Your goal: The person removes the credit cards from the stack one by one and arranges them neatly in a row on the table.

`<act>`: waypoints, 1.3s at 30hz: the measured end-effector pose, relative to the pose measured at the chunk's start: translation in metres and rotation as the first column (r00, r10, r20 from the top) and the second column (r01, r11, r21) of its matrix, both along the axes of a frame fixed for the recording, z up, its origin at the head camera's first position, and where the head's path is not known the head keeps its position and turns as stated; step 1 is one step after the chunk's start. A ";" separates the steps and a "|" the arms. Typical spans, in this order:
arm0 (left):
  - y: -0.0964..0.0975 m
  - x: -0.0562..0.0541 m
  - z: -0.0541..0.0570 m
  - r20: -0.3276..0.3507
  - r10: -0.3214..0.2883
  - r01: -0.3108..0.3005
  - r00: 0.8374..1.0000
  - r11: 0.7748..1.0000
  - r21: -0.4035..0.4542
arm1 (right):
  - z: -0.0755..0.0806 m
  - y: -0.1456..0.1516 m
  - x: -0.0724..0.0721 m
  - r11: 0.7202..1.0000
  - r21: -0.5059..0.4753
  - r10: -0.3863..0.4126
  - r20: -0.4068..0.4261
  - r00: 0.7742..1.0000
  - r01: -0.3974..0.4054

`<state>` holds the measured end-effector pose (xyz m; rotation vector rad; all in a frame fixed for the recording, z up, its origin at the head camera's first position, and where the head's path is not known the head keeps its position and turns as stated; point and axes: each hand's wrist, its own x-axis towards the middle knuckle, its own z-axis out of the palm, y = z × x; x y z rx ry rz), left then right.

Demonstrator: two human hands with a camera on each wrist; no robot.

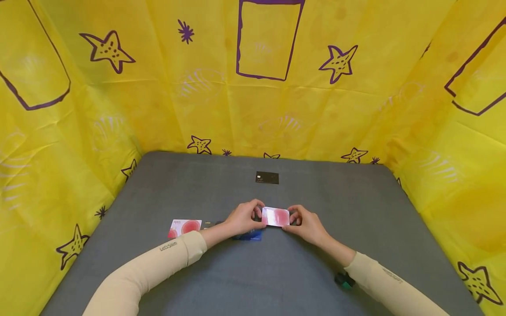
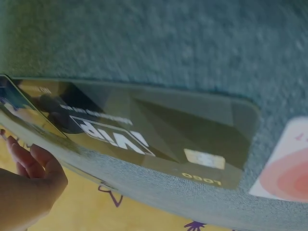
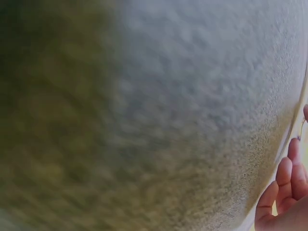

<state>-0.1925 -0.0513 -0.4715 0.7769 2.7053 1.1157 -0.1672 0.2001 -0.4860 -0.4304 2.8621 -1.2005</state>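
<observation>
Between both hands, a glossy white-and-pink card (image 1: 275, 216) is held by its two short sides above the table. My left hand (image 1: 244, 217) pinches its left edge, and my right hand (image 1: 308, 224) pinches the right one. Under the left hand and wrist lies a blue card (image 1: 253, 236), partly covered. Left of it, a dark gold VIP card (image 2: 168, 130) shows in the left wrist view, mostly hidden by the forearm in the head view. Another white-and-pink card (image 1: 186, 227) lies at the row's left end. Farther back rests a black VIP card (image 1: 267, 177).
The cards lie on a grey cloth-covered table (image 1: 316, 188). Yellow fabric (image 1: 253, 114) with purple star drawings hangs behind and on both sides. A small black-and-green object (image 1: 345, 281) shows beside the right forearm.
</observation>
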 end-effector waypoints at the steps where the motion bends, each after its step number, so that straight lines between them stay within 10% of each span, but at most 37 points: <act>1: 0.000 0.001 0.000 0.001 -0.002 0.002 1.000 1.000 -0.004 | 0.000 0.000 0.001 1.000 0.002 0.000 0.002 1.000 0.000; 39: 0.001 0.022 -0.011 -0.105 -0.034 0.025 0.994 0.996 -0.088 | -0.002 0.007 0.024 0.995 0.093 0.046 -0.039 0.998 -0.043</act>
